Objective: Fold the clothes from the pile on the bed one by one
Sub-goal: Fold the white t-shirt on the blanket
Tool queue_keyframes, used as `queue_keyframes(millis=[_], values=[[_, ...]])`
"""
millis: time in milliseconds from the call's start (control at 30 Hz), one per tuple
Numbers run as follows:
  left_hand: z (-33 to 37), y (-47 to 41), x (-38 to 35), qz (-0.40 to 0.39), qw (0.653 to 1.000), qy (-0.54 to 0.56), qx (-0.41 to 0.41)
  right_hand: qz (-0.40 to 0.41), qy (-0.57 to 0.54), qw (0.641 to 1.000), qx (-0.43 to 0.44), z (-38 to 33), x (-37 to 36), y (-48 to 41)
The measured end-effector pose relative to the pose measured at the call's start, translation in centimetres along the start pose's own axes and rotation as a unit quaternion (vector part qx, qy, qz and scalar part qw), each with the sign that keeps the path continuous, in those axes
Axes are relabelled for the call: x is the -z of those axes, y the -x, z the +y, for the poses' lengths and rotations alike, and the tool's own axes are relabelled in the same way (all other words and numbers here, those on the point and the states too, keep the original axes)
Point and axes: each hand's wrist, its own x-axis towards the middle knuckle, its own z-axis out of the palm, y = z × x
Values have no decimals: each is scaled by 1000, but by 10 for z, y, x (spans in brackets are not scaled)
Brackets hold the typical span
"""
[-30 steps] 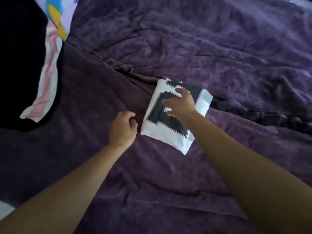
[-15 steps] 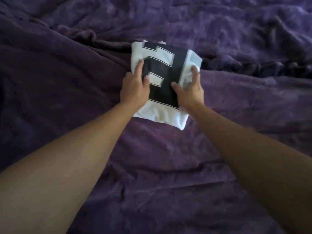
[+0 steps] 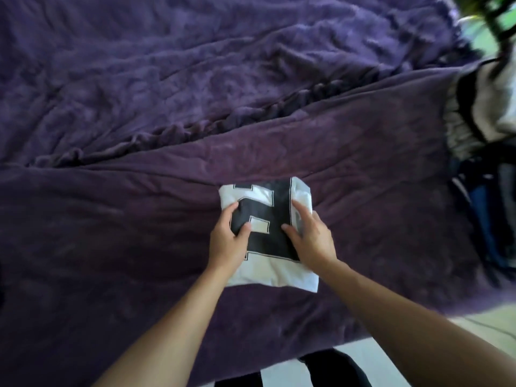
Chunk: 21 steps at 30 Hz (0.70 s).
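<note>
Pressure must be even: left hand (image 3: 226, 241) and right hand (image 3: 312, 238) pinch the folded shirt (image 3: 268, 241) by its sides, so layers could slip.

Head-worn view, close, down onto bed (image 3: 139, 247)

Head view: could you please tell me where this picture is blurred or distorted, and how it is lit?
In the head view, the folded shirt, the left hand and the right hand are fairly sharp at centre; the clothes pile at the right edge is smeared and stretched; light on the purple blanket is soft and dim, without glare.
</note>
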Motion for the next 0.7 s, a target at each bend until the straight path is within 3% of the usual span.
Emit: queue_keyframes(millis=[300, 467, 700], values=[[122, 94, -167, -62, 996, -2, -67, 80, -4, 997, -14, 150, 168, 74], [213, 146, -267, -73, 990, 42, -114, 148, 17, 989, 5, 222, 297, 104], [340, 188, -350, -92, 975, 139, -149, 220, 8, 975, 41, 277, 447, 118]])
